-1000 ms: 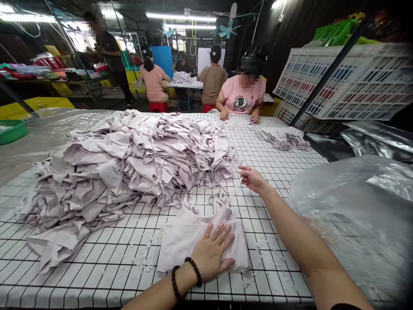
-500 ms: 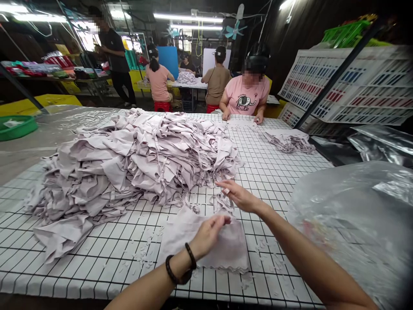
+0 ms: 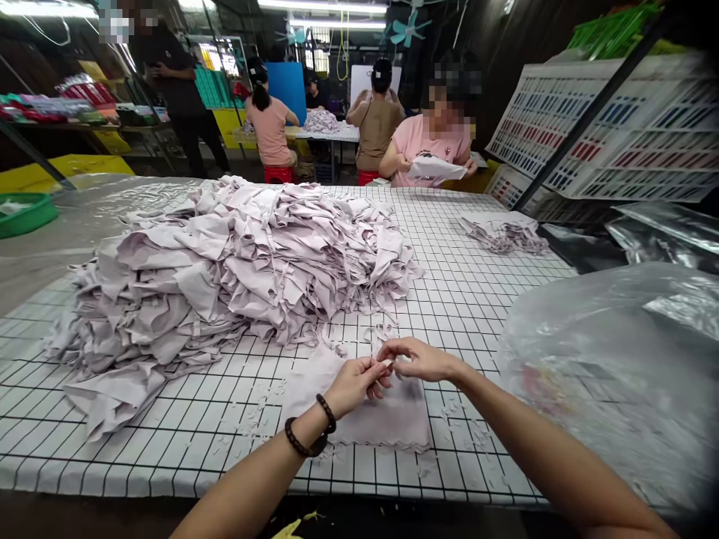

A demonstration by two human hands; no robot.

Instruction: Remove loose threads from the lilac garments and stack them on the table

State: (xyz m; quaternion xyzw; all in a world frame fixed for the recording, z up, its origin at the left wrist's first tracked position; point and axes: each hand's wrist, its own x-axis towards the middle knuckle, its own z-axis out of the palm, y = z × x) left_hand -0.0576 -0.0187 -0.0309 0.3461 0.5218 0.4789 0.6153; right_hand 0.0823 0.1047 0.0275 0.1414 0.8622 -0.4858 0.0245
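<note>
My left hand (image 3: 356,383), with dark bracelets at the wrist, is closed in a pinch above a flat stack of pale lilac-grey cloth pieces (image 3: 376,427). My right hand (image 3: 419,359) meets it from the right, its fingers curled in against the left fingertips. A small whitish bit (image 3: 387,363) shows where the fingertips meet; I cannot tell what it is or which hand has it. Thin straps of the cloth (image 3: 382,333) lie at the stack's far edge, partly behind my right hand. The stack's near edge is layered and slightly wavy.
A big heap of similar cloth pieces (image 3: 252,262) covers the table's left and middle. Small pale scraps (image 3: 252,419) litter the checked tablecloth (image 3: 472,299). At right are a clear plastic bag (image 3: 607,374) and white crates (image 3: 607,127). Across the table a co-worker (image 3: 430,146) holds a cloth piece.
My right hand has come down and left to meet my left hand, which has risen slightly. The co-worker opposite has lifted a cloth piece off the table.
</note>
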